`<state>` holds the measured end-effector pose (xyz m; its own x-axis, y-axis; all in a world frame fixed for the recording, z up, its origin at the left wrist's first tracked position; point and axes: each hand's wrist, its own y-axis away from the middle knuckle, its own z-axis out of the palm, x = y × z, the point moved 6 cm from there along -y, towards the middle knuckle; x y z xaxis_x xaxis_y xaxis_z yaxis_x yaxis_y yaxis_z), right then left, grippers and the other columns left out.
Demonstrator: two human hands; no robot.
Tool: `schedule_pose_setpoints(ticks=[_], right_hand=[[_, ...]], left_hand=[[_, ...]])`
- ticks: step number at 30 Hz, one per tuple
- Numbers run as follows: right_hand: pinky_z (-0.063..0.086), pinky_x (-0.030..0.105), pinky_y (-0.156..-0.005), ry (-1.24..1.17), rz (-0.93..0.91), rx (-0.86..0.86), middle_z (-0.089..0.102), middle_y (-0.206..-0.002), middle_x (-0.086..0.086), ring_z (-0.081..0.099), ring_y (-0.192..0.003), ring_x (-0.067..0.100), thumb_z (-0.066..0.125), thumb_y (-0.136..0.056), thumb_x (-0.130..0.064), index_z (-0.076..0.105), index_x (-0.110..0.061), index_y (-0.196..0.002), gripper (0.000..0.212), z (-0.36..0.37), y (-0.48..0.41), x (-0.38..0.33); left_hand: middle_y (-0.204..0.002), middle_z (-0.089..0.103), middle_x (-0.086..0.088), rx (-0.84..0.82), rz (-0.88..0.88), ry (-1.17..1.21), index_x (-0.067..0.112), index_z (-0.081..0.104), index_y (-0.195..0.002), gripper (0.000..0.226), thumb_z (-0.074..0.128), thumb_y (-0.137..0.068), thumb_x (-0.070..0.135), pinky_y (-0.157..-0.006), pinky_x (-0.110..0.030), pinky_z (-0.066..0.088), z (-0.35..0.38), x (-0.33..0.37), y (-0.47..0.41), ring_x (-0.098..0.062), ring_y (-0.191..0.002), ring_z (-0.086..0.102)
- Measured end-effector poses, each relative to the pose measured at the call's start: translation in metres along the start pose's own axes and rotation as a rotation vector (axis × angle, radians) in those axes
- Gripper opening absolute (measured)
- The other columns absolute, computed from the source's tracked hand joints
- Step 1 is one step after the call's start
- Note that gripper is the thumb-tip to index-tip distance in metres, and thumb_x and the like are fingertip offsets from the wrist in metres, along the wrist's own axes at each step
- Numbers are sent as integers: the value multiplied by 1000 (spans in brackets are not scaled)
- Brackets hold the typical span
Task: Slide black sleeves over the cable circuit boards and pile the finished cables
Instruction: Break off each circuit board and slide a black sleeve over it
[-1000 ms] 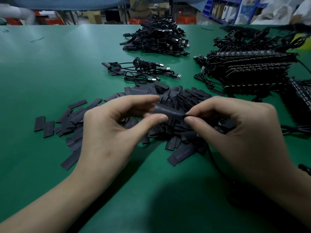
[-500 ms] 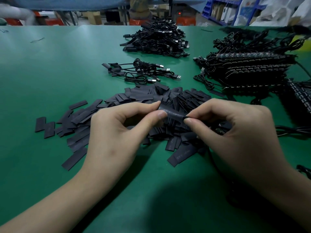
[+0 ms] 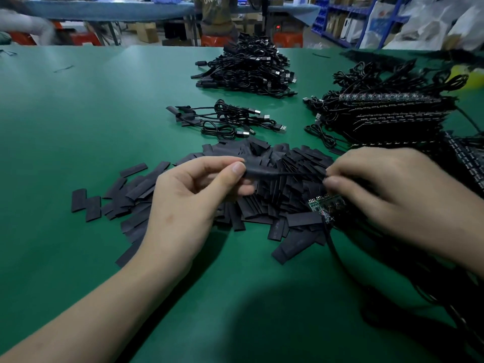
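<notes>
Left hand (image 3: pixel 191 195) pinches black sleeve (image 3: pixel 258 171) between thumb and index finger, above heap of loose sleeves (image 3: pixel 262 203) on green table (image 3: pixel 78 113). Thin cable (image 3: pixel 301 174) runs from sleeve to right hand (image 3: pixel 387 189), which pinches it with fingertips. Green circuit board (image 3: pixel 322 205) shows just under right thumb, partly hidden. Small group of cables (image 3: pixel 225 119) lies behind heap; large cable pile (image 3: pixel 246 69) farther back.

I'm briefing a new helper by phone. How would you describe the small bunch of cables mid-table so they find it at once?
On the green table, find the heap of flat black sleeves. Just beyond it, before the tall cable pile, lies the small bunch of cables. It alone is a low, loose handful, silver USB plugs pointing right.
</notes>
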<state>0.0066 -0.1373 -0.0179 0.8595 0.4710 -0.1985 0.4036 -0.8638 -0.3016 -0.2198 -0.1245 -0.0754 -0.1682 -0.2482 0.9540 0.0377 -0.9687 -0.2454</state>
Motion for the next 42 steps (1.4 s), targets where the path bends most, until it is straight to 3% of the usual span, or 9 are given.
schedule_pose_setpoints(ticks=[3,5,10,13,21,31,34,37,42], right_hand=[[42,29,-53,118,27,80,62,-64,-8,55,-53,13,43,-96,-49,64,-26,-91,32,-21,-22,3],[31,20,-52,157,18,147,58,-60,-8,47,-49,5,43,-99,-46,63,-25,-94,30,-31,-47,2],[42,32,-64,239,-42,192,52,-70,-7,43,-57,10,46,-106,-41,62,-26,-104,22,-8,-141,-1],[50,39,-70,274,-99,148,65,-86,4,59,-77,28,45,-107,-39,63,-21,-106,25,22,-197,-10],[39,38,-77,255,-57,-2,62,-124,15,60,-111,39,53,-103,-42,59,-12,-122,36,86,-292,-22],[50,32,-85,9,-219,-23,59,-103,-3,59,-91,13,62,-98,-38,69,-22,-104,18,44,-175,-27],[45,23,-77,-14,-215,-184,60,-92,-14,57,-84,-1,65,-91,-44,72,-28,-97,18,27,-116,-8],[45,16,-74,-29,-145,-330,66,-92,-18,61,-87,-2,63,-84,-53,74,-35,-94,23,14,-74,14],[48,10,-75,-118,-59,-376,73,-92,-20,66,-87,-5,69,-89,-46,74,-37,-97,13,-3,-59,39]], left_hand=[[-74,76,-5,-51,56,-204,16,75,-94,24,66,-85,36,-62,-14,52,4,3,1,-13,-63,71],[-67,72,-2,-96,76,-333,19,73,-89,26,65,-87,44,-55,-15,48,9,3,4,-12,-55,66],[-54,63,6,-160,192,-655,25,67,-74,36,57,-99,49,-53,-22,43,15,4,11,-6,-48,56],[-56,61,14,-211,226,-805,28,65,-78,36,48,-99,51,-56,-25,44,19,2,13,-2,-52,55],[-83,64,18,-415,193,-784,35,57,-98,20,38,-103,40,-67,-14,43,31,-1,12,-4,-75,60],[-66,71,15,-262,297,-702,27,78,-76,9,85,-79,31,-60,-11,47,20,10,11,2,-60,64],[-57,63,11,-223,303,-695,26,69,-65,27,80,-77,47,-52,-10,36,19,11,11,-2,-50,52],[-55,62,4,-226,281,-762,22,63,-62,49,63,-88,63,-52,-25,42,20,6,12,-13,-50,54],[-76,70,20,-360,297,-812,30,74,-91,18,59,-100,34,-65,-8,41,31,3,13,0,-68,65]])
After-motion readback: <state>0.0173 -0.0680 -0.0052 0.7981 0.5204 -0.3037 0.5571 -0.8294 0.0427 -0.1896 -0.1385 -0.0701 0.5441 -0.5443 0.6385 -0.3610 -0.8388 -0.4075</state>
